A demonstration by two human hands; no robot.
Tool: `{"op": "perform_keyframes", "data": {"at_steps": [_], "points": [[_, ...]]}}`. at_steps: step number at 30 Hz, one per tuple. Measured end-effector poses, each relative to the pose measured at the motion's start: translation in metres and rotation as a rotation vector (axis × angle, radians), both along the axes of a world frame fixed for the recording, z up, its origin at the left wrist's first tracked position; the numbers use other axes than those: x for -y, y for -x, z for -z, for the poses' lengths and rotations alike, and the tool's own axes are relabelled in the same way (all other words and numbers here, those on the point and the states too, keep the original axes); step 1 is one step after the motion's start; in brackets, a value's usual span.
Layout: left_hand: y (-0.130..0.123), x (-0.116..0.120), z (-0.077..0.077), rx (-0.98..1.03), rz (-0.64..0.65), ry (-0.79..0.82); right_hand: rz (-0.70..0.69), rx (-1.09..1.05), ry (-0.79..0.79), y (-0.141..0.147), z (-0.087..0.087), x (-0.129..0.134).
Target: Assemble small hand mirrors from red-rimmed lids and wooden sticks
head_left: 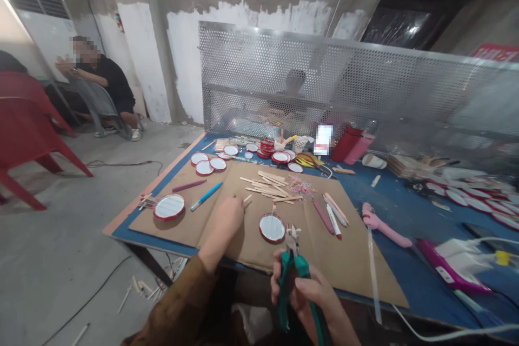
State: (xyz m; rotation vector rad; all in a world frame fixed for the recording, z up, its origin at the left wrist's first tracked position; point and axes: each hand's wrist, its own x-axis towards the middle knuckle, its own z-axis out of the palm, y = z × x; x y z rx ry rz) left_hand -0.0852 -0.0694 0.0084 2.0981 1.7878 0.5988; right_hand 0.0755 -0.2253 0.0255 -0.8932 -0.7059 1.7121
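Observation:
My right hand (306,289) is wrapped round the green-handled wire cutters (292,251), whose metal jaws point away from me and look spread. My left hand (227,219) rests low over the cardboard sheet (239,246), its fingers closed on a short wooden craft stick (247,198) that pokes out to the right. Just beyond the cutters lies a round white disc with a red rim (272,227), a stick piece at its top edge. A similar disc (168,207) with sticks on its left side lies to the left. Loose craft sticks (267,186) are heaped farther back.
A blue pen (206,196), several markers (333,220) and tangled coloured strands (302,186) lie on the cardboard. Behind are more red-rimmed discs (205,166) and a lit phone (323,139). A pink glue gun (385,227) and purple power strip (450,270) are right. A person sits far left.

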Motion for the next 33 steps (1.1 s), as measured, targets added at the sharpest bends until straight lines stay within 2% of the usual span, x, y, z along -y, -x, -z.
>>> {"op": "perform_keyframes", "data": {"at_steps": [3, 7, 10, 11, 14, 20, 24, 27, 31, 33], "points": [[-0.009, -0.008, 0.0, -0.005, -0.028, -0.038, -0.019, 0.047, -0.014, -0.004, 0.012, 0.006], [-0.016, -0.001, 0.005, 0.032, -0.067, -0.116, -0.057, 0.097, -0.039, -0.007, 0.018, 0.011], [-0.01, 0.0, 0.007, 0.255, -0.061, -0.138, -0.064, 0.11, -0.041, -0.008, 0.02, 0.007], [-0.007, -0.002, 0.007, 0.441, -0.042, -0.131, -0.065, 0.109, -0.033, -0.008, 0.02, 0.004], [0.003, -0.007, 0.009, 0.704, 0.011, -0.091, -0.048, 0.104, -0.001, -0.006, 0.02, -0.004], [0.011, 0.004, 0.009, 0.865, 0.214, 0.058, -0.008, 0.32, 0.011, -0.006, 0.013, -0.022], [0.009, 0.013, 0.002, 0.905, 0.335, 0.132, 0.003, 0.492, 0.011, -0.006, 0.005, -0.028], [0.008, 0.015, 0.001, 0.891, 0.414, 0.184, -0.003, 0.537, 0.011, -0.003, 0.002, -0.031], [0.004, 0.017, 0.009, 0.618, 0.41, 0.174, 0.032, 0.511, 0.048, 0.0, 0.0, -0.034], [0.002, 0.019, 0.013, 0.503, 0.384, 0.113, 0.063, 0.49, 0.067, 0.0, -0.002, -0.035]]}}
